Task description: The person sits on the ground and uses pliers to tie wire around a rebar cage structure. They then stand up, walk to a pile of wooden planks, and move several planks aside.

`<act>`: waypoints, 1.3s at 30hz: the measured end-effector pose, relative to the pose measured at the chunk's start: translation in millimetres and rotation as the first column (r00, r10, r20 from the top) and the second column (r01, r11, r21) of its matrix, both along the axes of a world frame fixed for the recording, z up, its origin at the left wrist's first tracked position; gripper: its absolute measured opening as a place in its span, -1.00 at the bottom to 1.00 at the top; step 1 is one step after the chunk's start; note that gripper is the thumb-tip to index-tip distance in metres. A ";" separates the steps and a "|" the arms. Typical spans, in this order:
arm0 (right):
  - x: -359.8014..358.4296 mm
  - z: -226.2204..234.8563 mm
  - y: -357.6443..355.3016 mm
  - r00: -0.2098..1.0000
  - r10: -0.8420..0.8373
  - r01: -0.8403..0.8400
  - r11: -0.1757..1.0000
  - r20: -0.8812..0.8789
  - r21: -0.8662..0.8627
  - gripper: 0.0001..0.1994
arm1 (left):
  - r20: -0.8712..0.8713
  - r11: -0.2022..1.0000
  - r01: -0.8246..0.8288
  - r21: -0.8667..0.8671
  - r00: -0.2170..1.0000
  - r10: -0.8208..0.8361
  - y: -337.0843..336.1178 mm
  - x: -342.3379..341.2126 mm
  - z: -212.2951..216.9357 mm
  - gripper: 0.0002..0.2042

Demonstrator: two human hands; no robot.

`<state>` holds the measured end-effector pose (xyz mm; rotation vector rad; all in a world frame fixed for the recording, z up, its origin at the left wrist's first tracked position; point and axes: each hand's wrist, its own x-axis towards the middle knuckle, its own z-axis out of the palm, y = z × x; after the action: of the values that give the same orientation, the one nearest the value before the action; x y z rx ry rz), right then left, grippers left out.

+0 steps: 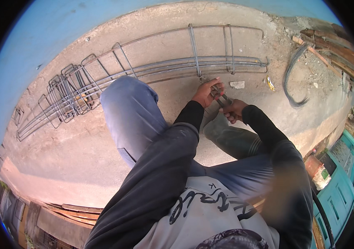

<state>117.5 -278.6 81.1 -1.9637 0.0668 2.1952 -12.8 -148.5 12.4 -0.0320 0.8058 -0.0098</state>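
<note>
Close together in front of my knees, both hands are closed around a dark metal tool that looks like pincers. My right hand grips its lower end. My left hand has its fingers curled at the upper end, and they partly hide it. Just beyond my left hand lies a long rebar cage, made of thin steel bars with rectangular stirrups. One upright stirrup stands nearest my hands. Whether the tool touches the cage cannot be made out.
More stirrups are bunched at the cage's left end. To the right, a curved bundle of tie wire lies on the concrete ground, near stacked wooden planks. A small pale block and a yellow wrapper lie beyond my right hand.
</note>
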 end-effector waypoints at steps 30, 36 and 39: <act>-51.0 13.2 -2.8 0.819 -0.534 0.482 0.838 -0.209 -0.255 -0.70 | -0.188 0.995 -0.095 0.008 0.978 0.095 -7.4 -7.6 9.6 -0.72; -50.0 5.3 9.8 0.784 0.432 -0.569 0.787 0.446 0.238 -0.69 | -0.498 0.584 0.420 0.695 0.866 -0.030 -45.1 7.2 -58.0 -0.73; -62.4 -35.6 -30.1 0.908 0.164 -0.230 0.965 0.385 0.130 -0.68 | -0.634 0.734 0.498 0.461 0.764 -0.120 -22.2 22.6 14.7 -0.70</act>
<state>55.1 -308.7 45.5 -2.3293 -0.3817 1.8166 9.8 -170.7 27.2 0.7744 1.3863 -0.0787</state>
